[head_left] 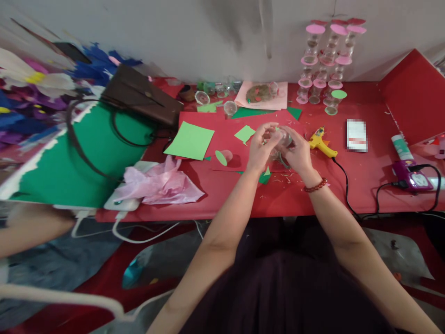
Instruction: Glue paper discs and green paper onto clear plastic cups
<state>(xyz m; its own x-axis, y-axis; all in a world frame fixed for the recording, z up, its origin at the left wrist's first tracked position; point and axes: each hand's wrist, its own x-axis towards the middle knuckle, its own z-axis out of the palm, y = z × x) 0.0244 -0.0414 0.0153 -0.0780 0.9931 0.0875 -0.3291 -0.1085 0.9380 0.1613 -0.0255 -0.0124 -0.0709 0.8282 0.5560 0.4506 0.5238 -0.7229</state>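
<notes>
My left hand (263,146) and my right hand (296,150) meet above the red table, both with bent fingers round a small clear plastic cup (284,138). Another clear cup shows partly beneath my hands. To the left, a small cup with a light green disc (221,158) lies on its side on red paper (236,160). Near it are a cut light green piece (244,134) and a larger light green sheet (189,140). Right of my right hand lies a yellow glue gun (323,143). My fingertips partly hide the held cup.
Stacks of clear cups with pink discs (327,60) stand at the back right. A brown bag (142,95), pink tissue (160,183) and a white power strip (121,199) are on the left. A purple socket block (410,177) with cables sits at right. Another person's arm (31,229) shows at far left.
</notes>
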